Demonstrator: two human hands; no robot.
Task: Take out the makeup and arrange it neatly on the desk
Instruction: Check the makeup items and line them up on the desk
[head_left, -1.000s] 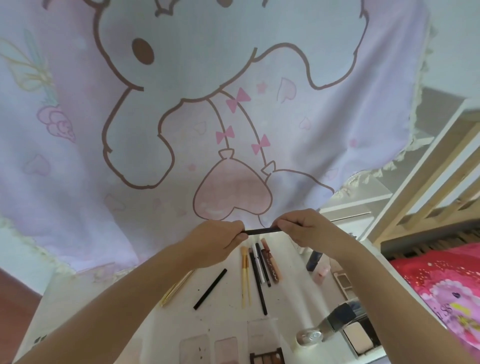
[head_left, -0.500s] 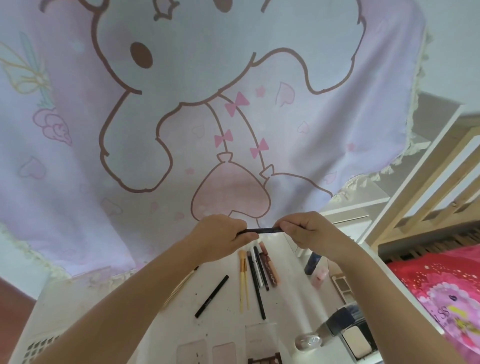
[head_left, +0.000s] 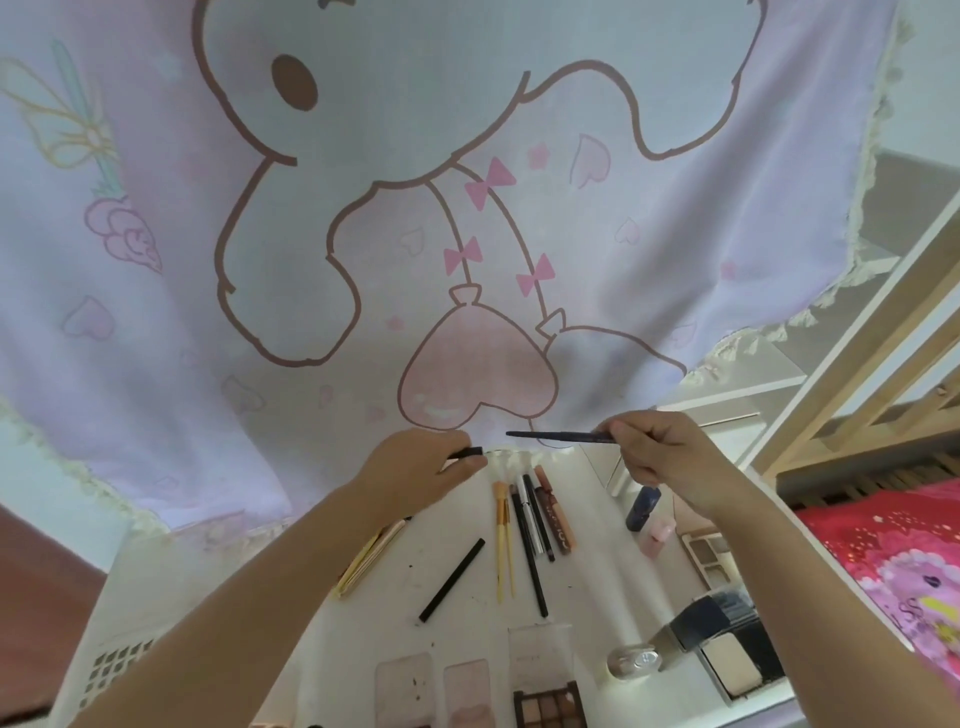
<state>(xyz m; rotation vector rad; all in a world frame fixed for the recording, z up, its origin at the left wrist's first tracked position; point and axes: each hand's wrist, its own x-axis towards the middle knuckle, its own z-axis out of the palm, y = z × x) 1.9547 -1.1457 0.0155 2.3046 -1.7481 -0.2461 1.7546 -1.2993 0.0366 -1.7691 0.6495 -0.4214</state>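
My right hand (head_left: 660, 452) pinches a thin dark makeup pencil (head_left: 558, 435), its bare tip pointing left. The pencil's black cap (head_left: 466, 453) is held in my left hand (head_left: 415, 470), a short gap away from the tip. Both hands hover above the white desk (head_left: 587, 587). Below them lies a row of makeup: a yellow-handled brush (head_left: 500, 540), black pens (head_left: 530, 551) and a brown lip gloss tube (head_left: 556, 519). A separate black stick (head_left: 452, 579) lies slanted to the left.
Gold sticks (head_left: 369, 556) lie under my left forearm. Clear cases (head_left: 405, 688), an eyeshadow palette (head_left: 548, 709), a compact (head_left: 727, 665), a round jar (head_left: 634, 662) and small bottles (head_left: 643, 509) sit along the near and right sides. A cartoon-print curtain (head_left: 415, 208) hangs behind; a red bedspread (head_left: 893, 556) is right.
The pencil was held joined between both hands. Now the cap has come off in my left hand and my right hand has drawn the pencil away to the right.
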